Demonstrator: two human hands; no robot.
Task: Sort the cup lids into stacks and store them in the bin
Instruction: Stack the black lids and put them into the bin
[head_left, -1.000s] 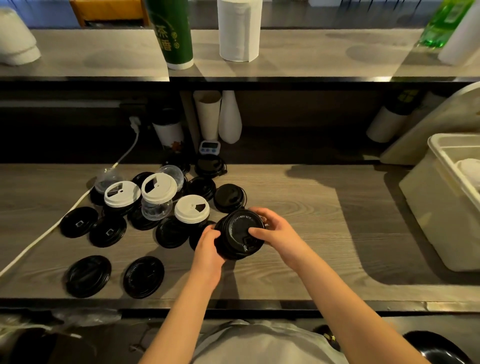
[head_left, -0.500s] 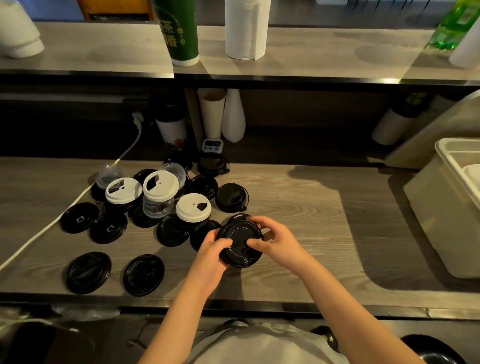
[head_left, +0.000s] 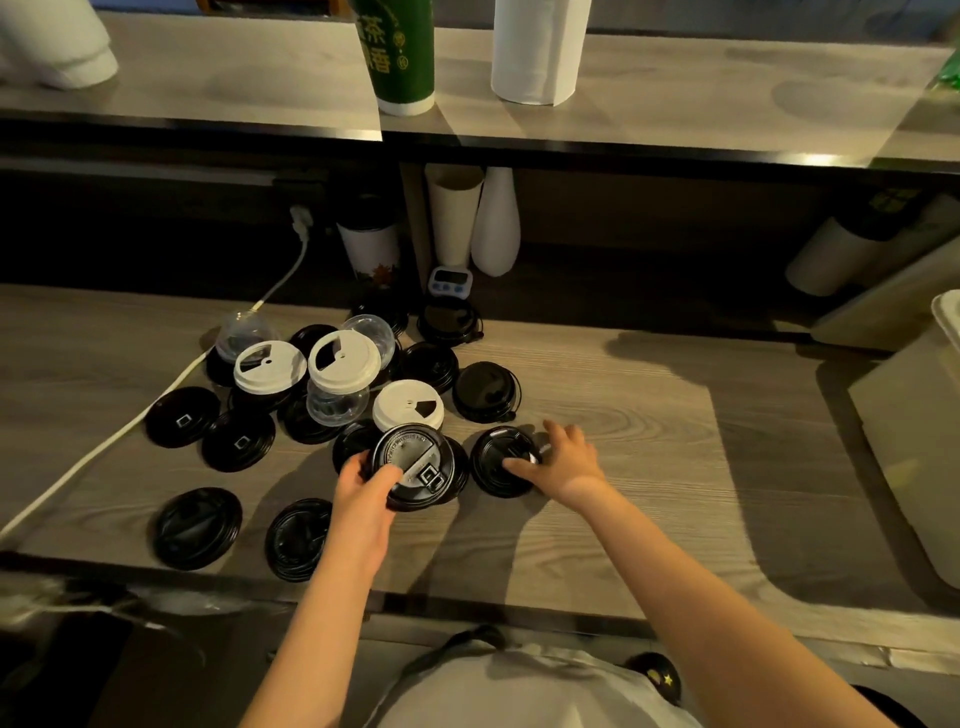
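Black plastic domed lid (head_left: 415, 465) gripped in left hand (head_left: 363, 491); right hand (head_left: 569, 460) pinches second black lid (head_left: 496, 470). Other lids (head_left: 197, 527) scattered, unstacked: early stage.

The desk (head_left: 623, 415) is grey-brown with wavy wood grain. On it, the black lids (head_left: 183, 423) are glossy, the white lids (head_left: 408, 408) show dark sip openings, and the clear lids (head_left: 336, 405) are colourless. The green cup (head_left: 397, 52) bears pale characters. Below it stands a white cup (head_left: 370, 254) with what seems an orange leaf print, and right of it a white paper roll (head_left: 537, 52).
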